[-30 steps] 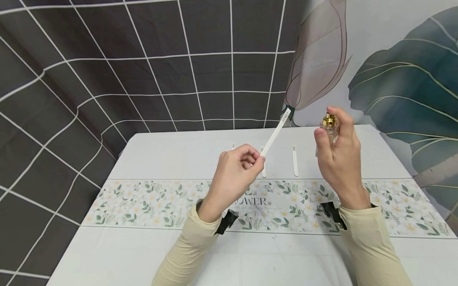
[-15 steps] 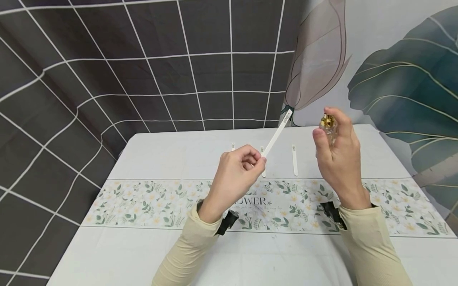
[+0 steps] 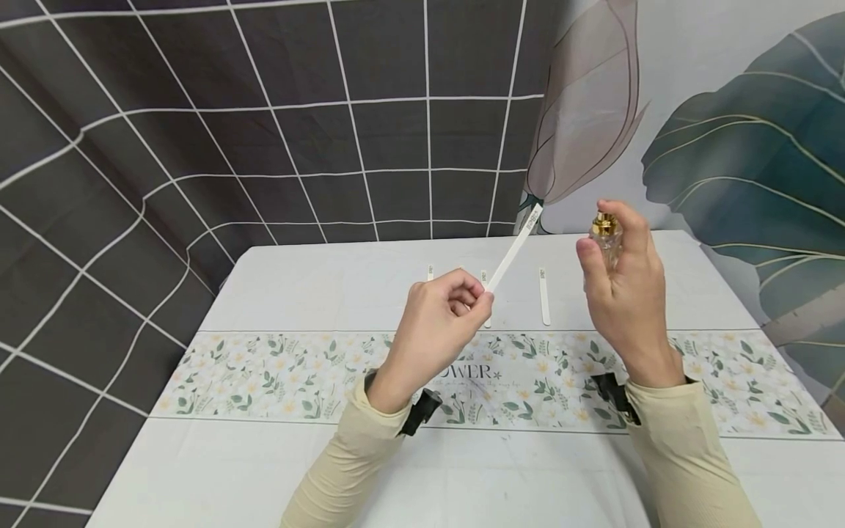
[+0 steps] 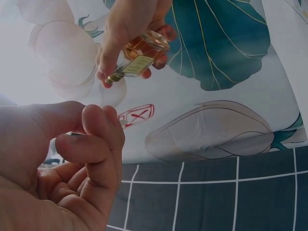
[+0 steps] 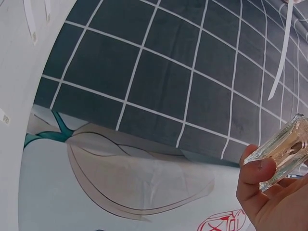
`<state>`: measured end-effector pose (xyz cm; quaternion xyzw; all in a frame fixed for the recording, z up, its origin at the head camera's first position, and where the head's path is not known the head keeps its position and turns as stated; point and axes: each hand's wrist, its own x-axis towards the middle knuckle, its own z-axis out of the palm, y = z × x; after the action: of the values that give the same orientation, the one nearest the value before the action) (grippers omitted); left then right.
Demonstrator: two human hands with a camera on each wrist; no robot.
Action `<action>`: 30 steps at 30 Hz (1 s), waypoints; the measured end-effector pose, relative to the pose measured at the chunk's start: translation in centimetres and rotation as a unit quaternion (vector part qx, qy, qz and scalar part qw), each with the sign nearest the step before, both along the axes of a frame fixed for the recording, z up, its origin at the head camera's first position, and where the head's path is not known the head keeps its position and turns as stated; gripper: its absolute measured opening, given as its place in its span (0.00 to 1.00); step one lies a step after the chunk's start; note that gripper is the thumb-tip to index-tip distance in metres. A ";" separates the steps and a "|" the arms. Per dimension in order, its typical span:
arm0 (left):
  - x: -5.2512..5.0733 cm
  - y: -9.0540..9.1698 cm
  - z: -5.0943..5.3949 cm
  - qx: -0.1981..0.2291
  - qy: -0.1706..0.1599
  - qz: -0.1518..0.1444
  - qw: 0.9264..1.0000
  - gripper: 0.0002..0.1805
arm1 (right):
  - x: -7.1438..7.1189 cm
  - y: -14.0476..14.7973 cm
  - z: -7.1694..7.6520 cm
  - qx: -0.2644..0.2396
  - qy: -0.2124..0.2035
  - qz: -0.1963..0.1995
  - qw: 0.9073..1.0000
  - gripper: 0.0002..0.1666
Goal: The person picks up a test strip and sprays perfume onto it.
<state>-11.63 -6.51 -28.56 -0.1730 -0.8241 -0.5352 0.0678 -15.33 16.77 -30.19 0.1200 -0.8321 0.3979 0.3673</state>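
My left hand (image 3: 441,323) pinches the lower end of a white perfume test strip (image 3: 515,248) between thumb and fingers. The strip slants up to the right, with small print near its far tip. Raised at the right, my right hand (image 3: 627,301) grips a clear glass perfume bottle (image 3: 610,253), its index finger on the gold spray top. In the left wrist view the bottle (image 4: 137,62) shows amber liquid and a pale label. A gap separates strip and bottle. The right wrist view catches the bottle's base (image 5: 286,151) and the strip (image 5: 283,57).
More test strips lie on the white table behind my left hand, one strip (image 3: 544,297) to its right and another strip (image 3: 430,271) partly hidden. A floral printed band (image 3: 264,374) crosses the tablecloth. Behind hangs a dark gridded curtain (image 3: 389,132), beside a leaf-patterned one (image 3: 752,161).
The strip's tip has shifted slightly right and down along with my left fingers. The bottle in my right hand has moved a touch left, its grip unchanged.
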 end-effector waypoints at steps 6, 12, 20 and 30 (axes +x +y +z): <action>0.0 0.1 0.0 0.001 -0.002 -0.001 1.000 0.03 | 0.2 0.1 0.2 0.004 -0.005 0.000 1.000 0.27; 0.0 0.1 0.1 -0.001 -0.003 0.000 1.000 0.02 | 0.2 0.1 0.2 0.005 -0.007 0.000 1.000 0.26; 0.0 0.1 0.0 -0.003 0.000 0.002 1.000 0.03 | 0.2 0.1 0.1 0.002 -0.011 0.000 1.000 0.26; 0.0 0.1 -0.1 -0.003 0.003 0.002 1.000 0.03 | 0.0 0.1 0.0 0.002 -0.007 0.001 1.000 0.28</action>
<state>-11.64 -6.45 -28.63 -0.1731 -0.8257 -0.5321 0.0712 -15.30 16.82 -30.17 0.1194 -0.8351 0.3974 0.3610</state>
